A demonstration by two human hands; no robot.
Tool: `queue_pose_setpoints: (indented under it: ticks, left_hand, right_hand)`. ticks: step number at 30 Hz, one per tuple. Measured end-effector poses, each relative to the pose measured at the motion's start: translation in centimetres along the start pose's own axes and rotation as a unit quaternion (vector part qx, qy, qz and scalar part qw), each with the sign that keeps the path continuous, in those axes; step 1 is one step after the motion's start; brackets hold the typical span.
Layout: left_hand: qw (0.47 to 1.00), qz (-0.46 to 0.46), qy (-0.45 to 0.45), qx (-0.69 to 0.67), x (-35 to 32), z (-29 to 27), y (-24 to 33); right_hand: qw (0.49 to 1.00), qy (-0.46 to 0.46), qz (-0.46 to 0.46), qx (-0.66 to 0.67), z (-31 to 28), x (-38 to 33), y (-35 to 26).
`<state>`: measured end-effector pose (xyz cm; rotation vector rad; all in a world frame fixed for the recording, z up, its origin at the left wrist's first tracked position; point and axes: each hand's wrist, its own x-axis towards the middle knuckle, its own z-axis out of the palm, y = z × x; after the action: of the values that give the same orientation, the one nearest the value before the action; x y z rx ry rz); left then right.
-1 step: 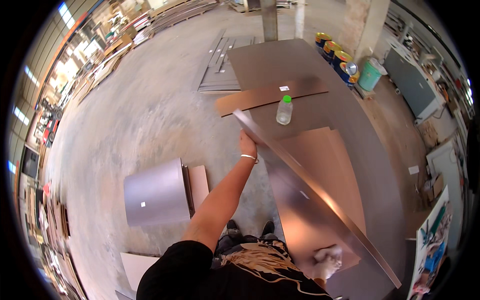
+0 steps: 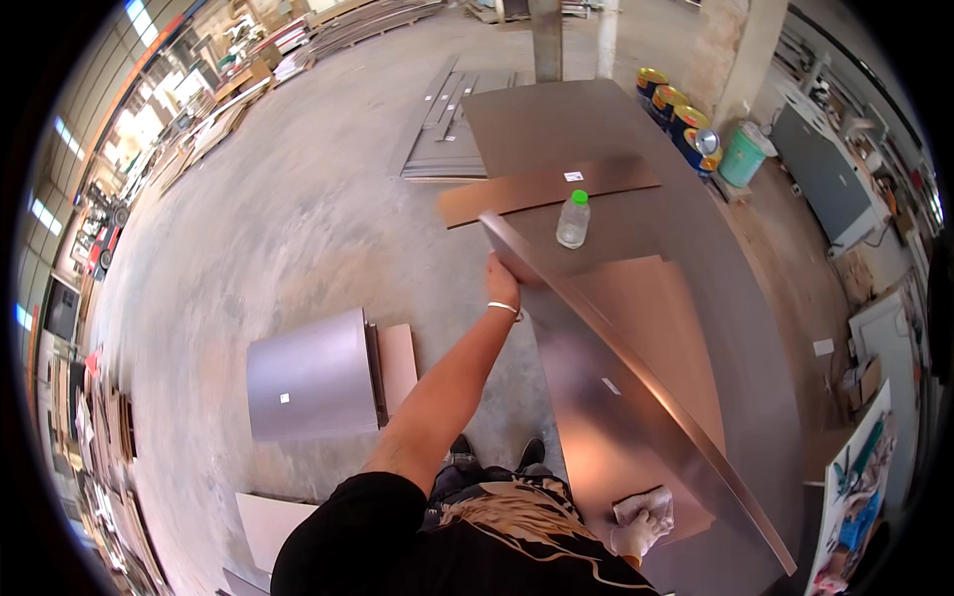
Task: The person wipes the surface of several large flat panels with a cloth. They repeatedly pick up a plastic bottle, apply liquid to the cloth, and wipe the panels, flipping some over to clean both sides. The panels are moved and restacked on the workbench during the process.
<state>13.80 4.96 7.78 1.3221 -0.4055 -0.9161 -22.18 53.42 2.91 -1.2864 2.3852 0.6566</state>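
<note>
The left hand [image 2: 504,282] is gripping the tilted panel [image 2: 628,389], which is slanting rightward from it; the right hand [image 2: 642,534] is clutching a cloth [image 2: 644,504], now spreading flatter ahead of it, apparently covering more coppery surface [image 2: 588,482]

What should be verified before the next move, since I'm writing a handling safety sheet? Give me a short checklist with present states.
1. Left hand holding the raised brown panel: ok, near its far end; some fingers are hidden.
2. Raised brown panel lying flat: not ok, it is tilted up.
3. Right hand holding the cloth: ok.
4. Cloth touching the raised panel's face: cannot tell from this angle.
5. Clear plastic bottle upright, with its green cap on: ok.
6. Bottle standing apart from the raised panel: ok, a gap shows between them.
</note>
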Motion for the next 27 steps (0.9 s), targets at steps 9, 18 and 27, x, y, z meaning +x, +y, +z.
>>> queue_pose_setpoints:
  ticks: [9, 18, 27]
  left_hand:
    - [0.993, 0.023, -0.083, 0.080, -3.1, 3.8, 2.3]
    - [0.998, -0.035, -0.047, 0.033, -1.3, -1.7, -5.9]
    - [0.929, -0.048, 0.214, -0.298, -1.7, -27.2, -0.1]
  right_hand:
    - [0.568, 0.337, 0.151, 0.736, 2.7, 5.6, 18.5]
    - [0.616, 0.416, 0.006, 0.669, -15.7, 6.1, 6.7]
    - [0.682, 0.328, -0.141, 0.638, -24.4, 5.1, -2.8]
